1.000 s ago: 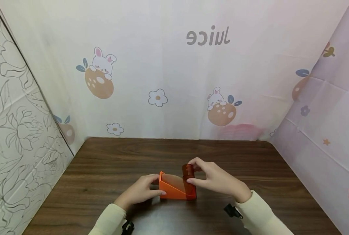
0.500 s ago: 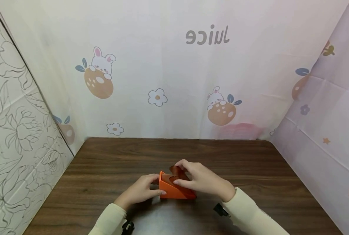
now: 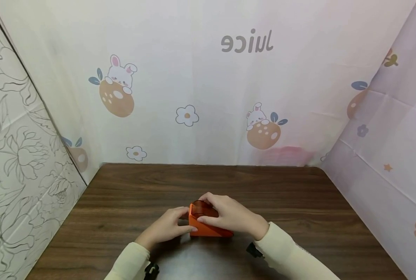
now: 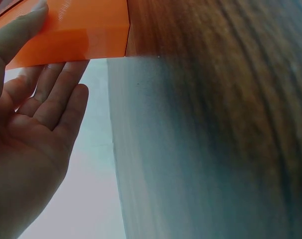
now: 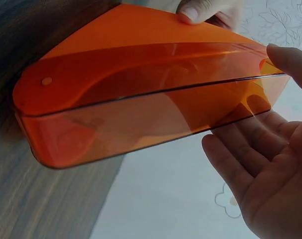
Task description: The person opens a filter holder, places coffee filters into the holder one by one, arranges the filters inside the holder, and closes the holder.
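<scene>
An orange wedge-shaped box (image 3: pixel 205 229) with a see-through reddish-brown lid (image 3: pixel 199 208) stands on the table in the head view. My left hand (image 3: pixel 166 226) grips its tall left end, thumb on the near side and fingers on the far side; the left wrist view shows that thumb on the orange wall (image 4: pixel 86 42). From the right, my right hand (image 3: pixel 230 214) pinches the lid between thumb and fingers. In the right wrist view, the lid (image 5: pixel 121 124) lies down over the box, with a round pivot (image 5: pixel 46 81) near its low end.
The dark wood-grain table (image 3: pixel 144 182) extends around the box. Behind it hangs a pale curtain (image 3: pixel 208 77) with rabbit and fruit prints. A line-drawn floral panel (image 3: pixel 22 155) stands at the left, and more printed cloth (image 3: pixel 386 136) at the right.
My right hand has moved left, swinging the lid from raised at the right down over the box. My left hand has kept its hold on the box.
</scene>
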Demonstrator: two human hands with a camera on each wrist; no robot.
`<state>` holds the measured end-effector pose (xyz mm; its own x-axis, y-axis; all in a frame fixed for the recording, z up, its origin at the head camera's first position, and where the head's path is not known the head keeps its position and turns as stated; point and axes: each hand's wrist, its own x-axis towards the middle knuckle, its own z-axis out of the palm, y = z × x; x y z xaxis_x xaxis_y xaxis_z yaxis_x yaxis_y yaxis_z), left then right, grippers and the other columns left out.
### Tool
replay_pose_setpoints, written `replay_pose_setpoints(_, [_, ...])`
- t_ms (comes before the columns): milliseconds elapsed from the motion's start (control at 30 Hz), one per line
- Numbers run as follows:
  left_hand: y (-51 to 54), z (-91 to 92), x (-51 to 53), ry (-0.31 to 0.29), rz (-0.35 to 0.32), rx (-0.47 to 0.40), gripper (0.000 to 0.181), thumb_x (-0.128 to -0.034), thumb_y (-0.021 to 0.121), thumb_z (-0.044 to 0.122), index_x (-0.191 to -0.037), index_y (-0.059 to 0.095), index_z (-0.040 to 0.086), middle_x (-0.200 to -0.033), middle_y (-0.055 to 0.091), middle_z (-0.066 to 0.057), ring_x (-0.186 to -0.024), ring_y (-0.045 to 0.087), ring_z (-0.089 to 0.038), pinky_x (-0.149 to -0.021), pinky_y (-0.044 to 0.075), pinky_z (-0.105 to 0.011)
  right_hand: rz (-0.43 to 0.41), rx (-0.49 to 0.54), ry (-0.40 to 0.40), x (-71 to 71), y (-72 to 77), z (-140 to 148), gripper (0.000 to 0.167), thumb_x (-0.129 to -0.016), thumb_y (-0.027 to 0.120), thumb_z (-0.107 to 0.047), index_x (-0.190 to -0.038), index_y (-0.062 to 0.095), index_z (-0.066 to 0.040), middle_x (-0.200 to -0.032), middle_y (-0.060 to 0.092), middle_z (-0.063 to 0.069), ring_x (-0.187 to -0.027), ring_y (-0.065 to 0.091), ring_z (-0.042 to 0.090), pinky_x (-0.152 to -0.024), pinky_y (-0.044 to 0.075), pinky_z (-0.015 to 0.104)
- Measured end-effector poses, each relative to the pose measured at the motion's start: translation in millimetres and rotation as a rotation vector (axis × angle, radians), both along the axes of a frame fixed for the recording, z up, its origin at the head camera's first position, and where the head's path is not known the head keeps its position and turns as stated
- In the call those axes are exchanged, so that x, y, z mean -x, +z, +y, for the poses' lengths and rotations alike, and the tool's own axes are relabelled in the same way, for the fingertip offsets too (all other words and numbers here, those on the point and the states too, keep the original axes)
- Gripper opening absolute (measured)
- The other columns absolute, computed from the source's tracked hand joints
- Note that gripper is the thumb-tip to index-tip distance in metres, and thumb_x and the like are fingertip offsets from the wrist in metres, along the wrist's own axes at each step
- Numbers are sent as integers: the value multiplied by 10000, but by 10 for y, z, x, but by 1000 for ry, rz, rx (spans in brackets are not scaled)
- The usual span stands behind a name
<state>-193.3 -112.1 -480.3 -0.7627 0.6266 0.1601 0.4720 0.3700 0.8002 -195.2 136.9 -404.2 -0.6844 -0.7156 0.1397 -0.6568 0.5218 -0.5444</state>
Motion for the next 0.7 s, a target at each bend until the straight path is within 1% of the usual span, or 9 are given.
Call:
replay_pose_setpoints(133, [5,1,-5,5,-6,1,337,-934,722,373,-1233,639,240,-1179,669,96,-1099,626,-101,-932,526,-314,-4,-7,2,10,-27,-36,468,-966,636,-492,-1301,540,-179,-1067,634,-114,-900,601,4,-816,538,242])
replay_pose_setpoints(467, [11,-2,-5,8,-22,19,340,-934,721,381,-1231,637,238,-1194,661,94,-1112,623,-106,-947,520,-320,-16,-5,27,31,-74,-65,455,-975,634,-468,-1306,541,-169,-1111,645,-99,-945,613,10,-847,542,253])
replay_pose_setpoints(700, [14,7,-4,4,-19,13,357,-932,728,365,-1244,637,217,-1204,660,84,-1113,626,-110,-951,519,-322,-37,-15,32,31,-66,-75,481,-972,643,-464,-1328,526,-162,-1129,648,-91,-959,614,11,-872,539,257])
